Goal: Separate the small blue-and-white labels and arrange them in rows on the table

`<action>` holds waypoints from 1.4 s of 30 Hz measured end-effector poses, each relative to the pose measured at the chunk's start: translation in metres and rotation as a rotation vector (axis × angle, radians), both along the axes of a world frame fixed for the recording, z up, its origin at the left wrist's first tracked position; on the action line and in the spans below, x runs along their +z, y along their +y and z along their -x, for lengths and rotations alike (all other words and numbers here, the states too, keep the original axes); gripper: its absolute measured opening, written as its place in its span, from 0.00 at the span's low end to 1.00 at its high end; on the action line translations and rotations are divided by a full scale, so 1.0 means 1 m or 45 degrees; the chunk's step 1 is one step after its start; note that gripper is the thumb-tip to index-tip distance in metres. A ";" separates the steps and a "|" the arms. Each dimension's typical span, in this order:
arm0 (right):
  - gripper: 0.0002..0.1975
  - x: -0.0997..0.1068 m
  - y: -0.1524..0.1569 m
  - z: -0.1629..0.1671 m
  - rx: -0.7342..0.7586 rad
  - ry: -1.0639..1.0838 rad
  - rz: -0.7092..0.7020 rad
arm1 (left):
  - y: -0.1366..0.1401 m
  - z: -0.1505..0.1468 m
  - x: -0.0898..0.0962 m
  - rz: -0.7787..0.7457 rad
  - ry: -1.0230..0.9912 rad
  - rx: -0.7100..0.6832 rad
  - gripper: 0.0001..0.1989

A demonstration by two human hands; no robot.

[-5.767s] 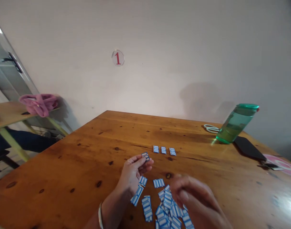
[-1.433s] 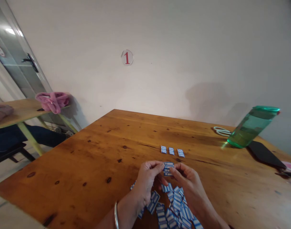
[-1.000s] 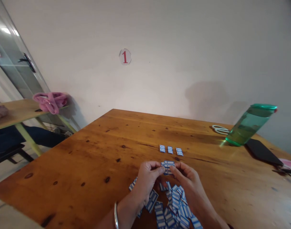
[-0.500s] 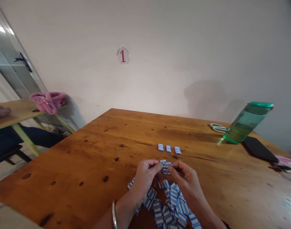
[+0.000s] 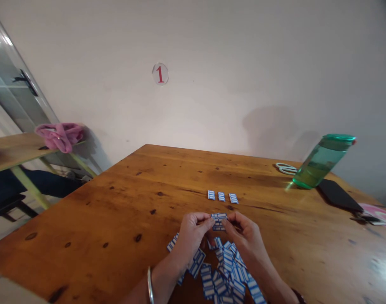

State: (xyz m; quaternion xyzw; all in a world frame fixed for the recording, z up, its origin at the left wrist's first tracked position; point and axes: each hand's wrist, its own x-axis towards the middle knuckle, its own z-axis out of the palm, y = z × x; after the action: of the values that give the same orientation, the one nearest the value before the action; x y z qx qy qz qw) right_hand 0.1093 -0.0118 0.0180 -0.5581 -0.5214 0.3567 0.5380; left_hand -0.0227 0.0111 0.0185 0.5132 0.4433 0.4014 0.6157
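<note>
Between my two hands is a small stack of blue-and-white label sheets (image 5: 218,221), held just above the table. My left hand (image 5: 193,232) pinches its left side with thumb and fingers. On the right side, my right hand (image 5: 247,234) grips it the same way. Below my wrists lies a loose pile of similar label sheets (image 5: 226,270), partly covered by my forearms. Beyond my fingers, three small label stacks (image 5: 221,196) sit apart in a row.
A green bottle (image 5: 322,162) stands at the right, near a white cable (image 5: 285,168) and a black flat device (image 5: 338,195). At the left is another table (image 5: 15,147) with a pink cloth (image 5: 61,136) and part of a person's hand. A wall runs behind the wooden table (image 5: 117,198).
The sheets between my hands were offset from each other and now line up more evenly. Both hands keep their grip. The view has shifted slightly.
</note>
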 end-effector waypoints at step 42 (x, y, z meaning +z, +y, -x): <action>0.15 0.001 -0.005 0.010 0.027 0.385 0.088 | -0.002 -0.005 -0.005 0.042 -0.063 0.035 0.17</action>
State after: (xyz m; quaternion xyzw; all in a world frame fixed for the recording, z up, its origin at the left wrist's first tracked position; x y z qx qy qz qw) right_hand 0.0991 -0.0165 0.0195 -0.5108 -0.4278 0.4599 0.5870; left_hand -0.0175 0.0094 0.0131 0.4868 0.4415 0.4149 0.6293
